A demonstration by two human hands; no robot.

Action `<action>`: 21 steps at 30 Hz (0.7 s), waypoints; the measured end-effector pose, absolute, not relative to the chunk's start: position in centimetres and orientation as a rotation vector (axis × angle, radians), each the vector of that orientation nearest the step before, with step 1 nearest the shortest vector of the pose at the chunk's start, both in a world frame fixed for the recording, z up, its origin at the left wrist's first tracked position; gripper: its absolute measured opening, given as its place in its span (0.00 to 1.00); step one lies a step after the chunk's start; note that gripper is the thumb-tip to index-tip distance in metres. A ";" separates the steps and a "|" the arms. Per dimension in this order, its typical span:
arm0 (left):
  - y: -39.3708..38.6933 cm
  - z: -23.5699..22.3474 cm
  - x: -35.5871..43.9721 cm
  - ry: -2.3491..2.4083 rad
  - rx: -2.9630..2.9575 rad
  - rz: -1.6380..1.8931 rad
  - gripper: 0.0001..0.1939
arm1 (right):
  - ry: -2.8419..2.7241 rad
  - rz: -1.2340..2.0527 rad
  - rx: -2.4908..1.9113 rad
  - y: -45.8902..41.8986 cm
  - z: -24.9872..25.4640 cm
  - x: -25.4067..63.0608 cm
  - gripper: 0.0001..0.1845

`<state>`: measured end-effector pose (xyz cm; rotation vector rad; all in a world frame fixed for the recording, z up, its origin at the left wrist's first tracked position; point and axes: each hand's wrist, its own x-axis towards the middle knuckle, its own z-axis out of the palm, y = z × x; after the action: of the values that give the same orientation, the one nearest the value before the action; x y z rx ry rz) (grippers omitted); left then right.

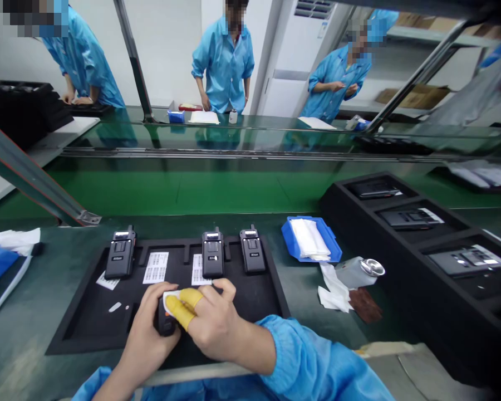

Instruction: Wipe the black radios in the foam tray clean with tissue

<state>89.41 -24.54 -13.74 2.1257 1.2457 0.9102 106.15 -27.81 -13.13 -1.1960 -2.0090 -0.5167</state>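
A black walkie-talkie (166, 324) is gripped in my left hand (148, 328), above the near part of a black foam tray (83, 328). My right hand (215, 320), with yellow finger cots on two fingers, presses a white wipe (169, 301) against the upper end of it. Beyond my hands, three more walkie-talkies lie along the tray's far side: one at the left (120, 253), one in the middle (212, 253) and one at the right (252, 250). Sheets of printed labels (156, 267) lie among them.
To the right are a blue bin (290, 239) of white wipes, a metal-topped bottle (361, 272), crumpled tissue and a brown cloth (365, 304). A stack of black foam trays (384, 262) holding devices stands farther right. Metal posts (37, 172) rise at the sides. Several people in blue work across the bench.
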 end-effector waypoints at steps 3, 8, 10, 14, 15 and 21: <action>-24.7 -13.5 89.4 1.234 2.180 0.915 0.24 | -1.963 -0.501 -1.306 -27.1 -13.7 106.8 0.10; -24.5 -12.9 88.9 1.267 2.188 0.842 0.23 | -1.870 -0.444 -1.475 -27.3 -14.8 110.9 0.11; -23.3 -12.3 88.7 1.316 2.149 0.767 0.23 | -1.811 -0.446 -1.550 -28.1 -15.6 112.9 0.13; -18.4 -10.6 89.5 1.510 2.057 0.570 0.41 | -1.725 -0.462 -1.670 -29.7 -17.8 115.9 0.11; -17.0 -10.2 90.0 1.578 2.093 0.530 0.45 | -1.709 -0.466 -1.696 -30.0 -18.4 116.3 0.11; -11.4 -9.7 93.1 1.878 2.366 0.059 0.43 | -1.630 -0.439 -1.771 -30.7 -20.3 117.1 0.15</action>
<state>93.07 -11.38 -9.74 2.3657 1.8781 0.0585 117.14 -30.67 -20.31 -1.7708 -1.6303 -0.4394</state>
